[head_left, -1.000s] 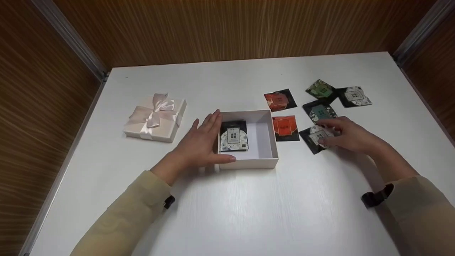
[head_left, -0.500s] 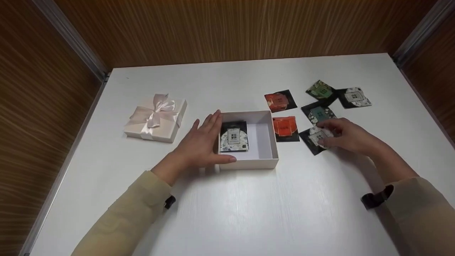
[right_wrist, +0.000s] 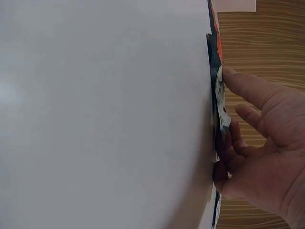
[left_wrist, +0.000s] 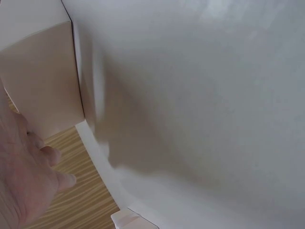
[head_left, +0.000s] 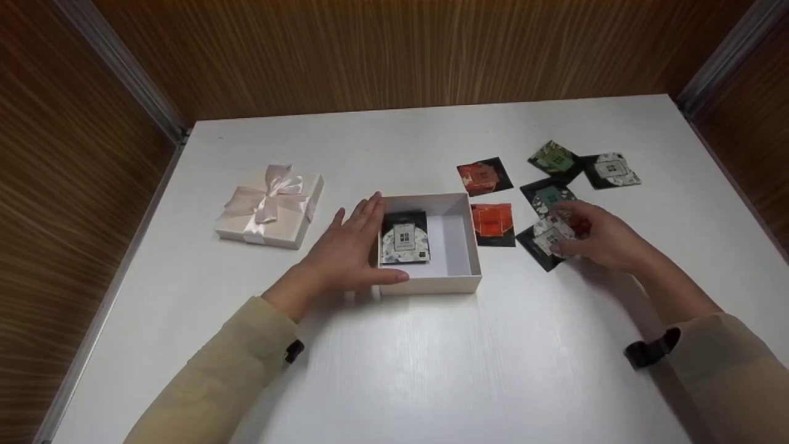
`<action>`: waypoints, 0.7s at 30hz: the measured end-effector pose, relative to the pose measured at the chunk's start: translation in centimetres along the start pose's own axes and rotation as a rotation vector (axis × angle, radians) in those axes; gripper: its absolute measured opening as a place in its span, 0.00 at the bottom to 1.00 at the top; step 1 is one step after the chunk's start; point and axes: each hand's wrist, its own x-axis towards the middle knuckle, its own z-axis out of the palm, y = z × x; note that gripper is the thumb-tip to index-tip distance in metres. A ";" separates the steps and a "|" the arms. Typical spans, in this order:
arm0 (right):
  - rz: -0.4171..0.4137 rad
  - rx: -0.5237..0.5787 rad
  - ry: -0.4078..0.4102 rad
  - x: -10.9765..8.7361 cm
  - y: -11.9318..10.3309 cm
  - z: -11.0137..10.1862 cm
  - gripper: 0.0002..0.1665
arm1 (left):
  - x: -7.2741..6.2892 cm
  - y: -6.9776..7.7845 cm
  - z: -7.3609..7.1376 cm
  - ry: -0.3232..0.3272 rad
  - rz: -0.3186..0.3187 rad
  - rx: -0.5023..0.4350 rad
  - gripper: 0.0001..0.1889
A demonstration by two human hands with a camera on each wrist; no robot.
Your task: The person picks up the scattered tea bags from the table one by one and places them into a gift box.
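Pinching white-print pkt (head_left: 545, 243) w/ R hand (head_left: 607, 240), 3 o'clock off box (head_left: 431, 285); touching box at 9 w/ L hand (head_left: 345, 254), fingers straight. Done: min. one boxed pkt (head_left: 405, 237), 9 o'clock. Prob. pending: held one + five loose pkts (head_left: 491, 221), 1–3 o'clock.

Right hand (right_wrist: 274, 143) on thin packet (right_wrist: 220, 98)

We record, right of the white box (head_left: 431, 285), a red-and-black sachet (head_left: 492, 223) and a black-and-white patterned sachet (head_left: 546, 240); left, a pale pink ribbon (head_left: 266, 206).
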 end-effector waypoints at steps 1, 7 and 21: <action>0.004 0.000 -0.001 0.0 0.0 0.0 0.47 | 0.0 0.0 0.0 0.002 0.002 0.001 0.74; 0.051 -0.012 -0.022 0.0 -0.1 0.0 0.49 | 0.0 -0.1 0.0 0.000 0.002 0.006 0.73; -0.054 0.010 0.054 -0.8 -0.7 0.0 0.46 | 0.1 0.0 0.1 -0.003 -0.002 0.002 0.73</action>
